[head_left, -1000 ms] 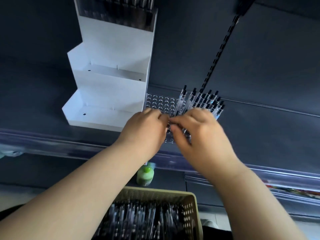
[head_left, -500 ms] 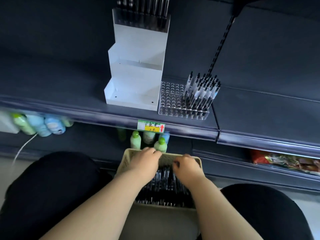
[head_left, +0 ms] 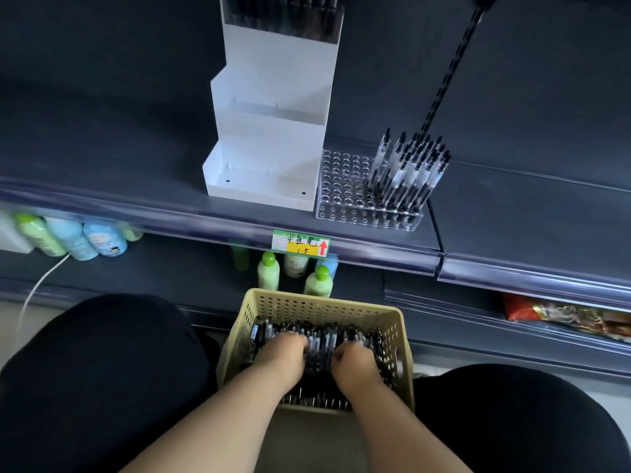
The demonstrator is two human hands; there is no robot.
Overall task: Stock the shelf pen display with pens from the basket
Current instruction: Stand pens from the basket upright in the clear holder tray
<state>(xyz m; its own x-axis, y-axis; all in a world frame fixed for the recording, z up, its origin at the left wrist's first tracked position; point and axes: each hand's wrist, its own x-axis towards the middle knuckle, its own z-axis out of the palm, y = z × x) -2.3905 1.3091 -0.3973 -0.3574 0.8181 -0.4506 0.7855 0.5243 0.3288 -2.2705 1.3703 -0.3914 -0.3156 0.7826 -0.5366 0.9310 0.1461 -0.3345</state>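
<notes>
Watching remotely, I saw the left hand (head_left: 284,354) and right hand (head_left: 355,362) curled into the pens (head_left: 324,337) in the near basket (head_left: 317,302), fingertips buried, grip unclear; the pen display (head_left: 343,187) stood far, partly filled.

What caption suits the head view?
The left hand and right hand dig into the basket of pens; clear pen rack above is part-filled.

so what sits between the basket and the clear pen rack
Head view: green-capped bottles, then the price label on the shelf rail.
</notes>
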